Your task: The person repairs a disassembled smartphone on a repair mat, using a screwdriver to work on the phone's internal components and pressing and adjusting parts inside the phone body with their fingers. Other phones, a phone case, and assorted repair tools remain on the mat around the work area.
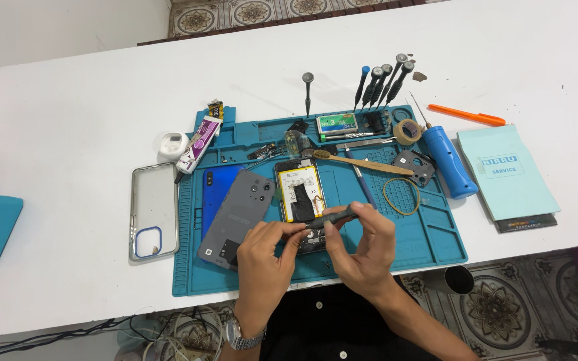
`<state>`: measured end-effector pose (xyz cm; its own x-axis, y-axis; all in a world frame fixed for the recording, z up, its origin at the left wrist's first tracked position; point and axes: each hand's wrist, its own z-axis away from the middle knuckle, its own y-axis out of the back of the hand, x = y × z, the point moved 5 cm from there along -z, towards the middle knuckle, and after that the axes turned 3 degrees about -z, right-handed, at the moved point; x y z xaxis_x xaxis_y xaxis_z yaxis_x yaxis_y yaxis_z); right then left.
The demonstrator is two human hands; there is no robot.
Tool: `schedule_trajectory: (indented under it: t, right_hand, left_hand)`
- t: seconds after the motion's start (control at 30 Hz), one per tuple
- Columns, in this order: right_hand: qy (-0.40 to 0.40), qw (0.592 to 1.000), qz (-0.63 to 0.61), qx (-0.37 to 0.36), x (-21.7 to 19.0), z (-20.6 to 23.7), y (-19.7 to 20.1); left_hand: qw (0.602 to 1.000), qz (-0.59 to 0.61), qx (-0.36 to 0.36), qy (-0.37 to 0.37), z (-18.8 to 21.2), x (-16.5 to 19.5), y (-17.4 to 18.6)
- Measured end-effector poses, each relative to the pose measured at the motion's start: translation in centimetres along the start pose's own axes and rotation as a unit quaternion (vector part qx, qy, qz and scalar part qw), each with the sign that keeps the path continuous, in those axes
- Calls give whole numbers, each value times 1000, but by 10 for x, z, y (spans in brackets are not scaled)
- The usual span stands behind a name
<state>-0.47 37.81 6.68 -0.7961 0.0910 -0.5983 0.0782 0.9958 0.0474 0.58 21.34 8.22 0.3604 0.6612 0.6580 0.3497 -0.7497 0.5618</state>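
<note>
Both hands meet over an opened phone (300, 200) lying on a blue mat (436, 234) at the near edge of a white table (68, 120). The right hand (366, 247) pinches the grip of a dark screwdriver (332, 216) between thumb and fingers; the left hand (265, 257) closes its fingertips on the other end, where the tip is hidden. The two hands cover the phone's lower part, so what the tip touches cannot be made out. Above them the phone's yellow battery shows, with a black patch on it.

Just left of the phone lies a grey back cover (235, 217), partly over a blue cover (217, 190). A clear case (153, 210) rests on the table beside the mat's left edge. A glue tube (199, 144) straddles the mat's upper left corner.

Right of the phone lie a wooden toothbrush (362, 162), a rubber band (401, 196) and a small black frame (415, 167). A blue-handled tool (451, 162) lies across the mat's right edge, next to a pale booklet (506, 172) and an orange pen (469, 115). Several screwdrivers (379, 83) stand upright behind the mat.

Small parts along the mat's top trays are too small to identify. A blue object at the left is cut off by the frame.
</note>
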Motion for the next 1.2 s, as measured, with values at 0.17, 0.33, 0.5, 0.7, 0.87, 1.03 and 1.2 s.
schedule_trajectory:
  t: [0.17, 0.33, 0.5, 0.7, 0.87, 1.03, 1.2]
  right_hand:
    - [14, 1000, 9, -12, -1, -1, -2]
    - [17, 1000, -12, 8, 0, 0, 1]
    - [24, 1000, -11, 11, 0, 1, 1]
    - [22, 1000, -13, -6, 0, 0, 0]
    - [14, 1000, -13, -11, -1, -1, -1]
    - [2, 999, -26, -22, 0, -1, -2]
    - [3, 1000, -22, -18, 0, -1, -1]
  left_hand:
    - [1000, -7, -7, 3, -1, -1, -1]
    - [1000, -6, -9, 4, -2, -1, -1]
    - [1000, -16, -12, -3, -1, 0, -1]
    - [1000, -23, -14, -9, -1, -1, -2]
    - [999, -28, -15, -9, -2, -2, -2]
    - [999, -26, -20, -6, -1, -1, -1]
    - [1000, -5, 2, -14, -3, 3, 1]
